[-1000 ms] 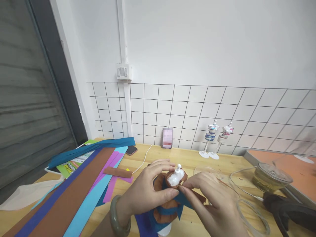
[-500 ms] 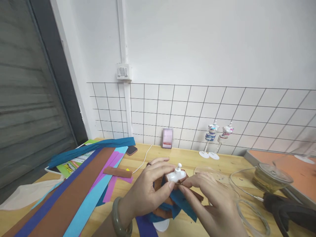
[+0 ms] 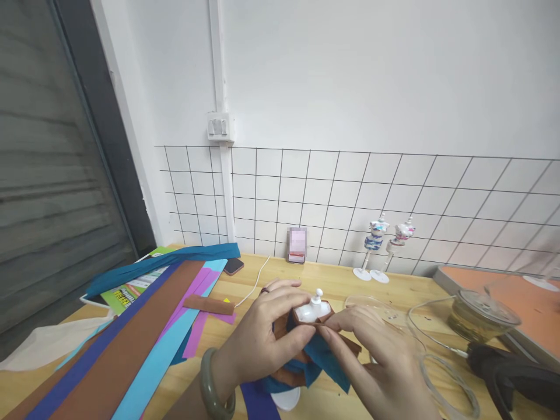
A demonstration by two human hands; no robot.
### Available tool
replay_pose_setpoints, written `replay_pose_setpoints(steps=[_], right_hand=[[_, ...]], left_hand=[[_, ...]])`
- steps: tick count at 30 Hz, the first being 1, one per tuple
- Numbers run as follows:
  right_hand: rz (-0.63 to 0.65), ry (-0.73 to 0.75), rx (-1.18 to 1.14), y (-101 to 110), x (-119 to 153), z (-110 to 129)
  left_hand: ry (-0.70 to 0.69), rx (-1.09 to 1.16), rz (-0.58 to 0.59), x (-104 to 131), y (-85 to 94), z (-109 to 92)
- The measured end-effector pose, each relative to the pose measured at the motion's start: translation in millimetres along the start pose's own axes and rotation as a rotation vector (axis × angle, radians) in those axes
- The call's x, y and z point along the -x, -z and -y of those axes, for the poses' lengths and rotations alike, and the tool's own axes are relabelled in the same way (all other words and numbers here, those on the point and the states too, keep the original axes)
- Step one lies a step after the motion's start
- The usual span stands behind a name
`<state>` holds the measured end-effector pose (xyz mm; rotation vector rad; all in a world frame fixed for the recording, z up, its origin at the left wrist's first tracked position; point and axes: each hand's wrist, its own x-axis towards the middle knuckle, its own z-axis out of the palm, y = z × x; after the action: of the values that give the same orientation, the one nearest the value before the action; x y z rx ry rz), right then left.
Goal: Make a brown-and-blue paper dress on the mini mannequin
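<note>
A small white mannequin [image 3: 313,310] on a round white base [image 3: 286,399] stands between my hands, wrapped in brown and teal paper [image 3: 326,360]. My left hand [image 3: 273,338], with a bangle on its wrist, grips the figure's left side, its thumb pressed on the brown paper edge at the chest. My right hand [image 3: 371,350] pinches the brown paper at the chest's right side between thumb and index finger. Both hands' other fingers are partly hidden. A dark blue strip [image 3: 259,401] lies beside the base.
Coloured paper strips [image 3: 131,344] cover the table's left side. A phone [image 3: 297,245] leans on the wall near two decorated mini mannequins [image 3: 375,242]. On the right are a clear round container [image 3: 483,315], a cable and a black tool [image 3: 516,373].
My left thumb has shifted right along the brown paper edge, nearer my right fingertips, showing more of the white chest. My right hand has barely moved.
</note>
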<state>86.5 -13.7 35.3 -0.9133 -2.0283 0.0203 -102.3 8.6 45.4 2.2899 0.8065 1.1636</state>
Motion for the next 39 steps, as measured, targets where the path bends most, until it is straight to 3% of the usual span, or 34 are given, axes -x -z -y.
replay_pose_setpoints(steps=[6,20,33,39], right_hand=[[-0.037,-0.027,0.026,0,1,0],[0.039,-0.056,-0.019,3,1,-3],[-0.099,-0.032,0.046,-11,2,-1],[-0.115,-0.107,0.01,-12,1,1]], left_hand=[[-0.009,-0.019,-0.015,-1,-2.3,0],[0.037,-0.027,-0.079,1,-3.1,7],[0.023,-0.039,-0.098,-2,-7.3,-2],[0.06,-0.043,-0.124,-2,-8.4,-1]])
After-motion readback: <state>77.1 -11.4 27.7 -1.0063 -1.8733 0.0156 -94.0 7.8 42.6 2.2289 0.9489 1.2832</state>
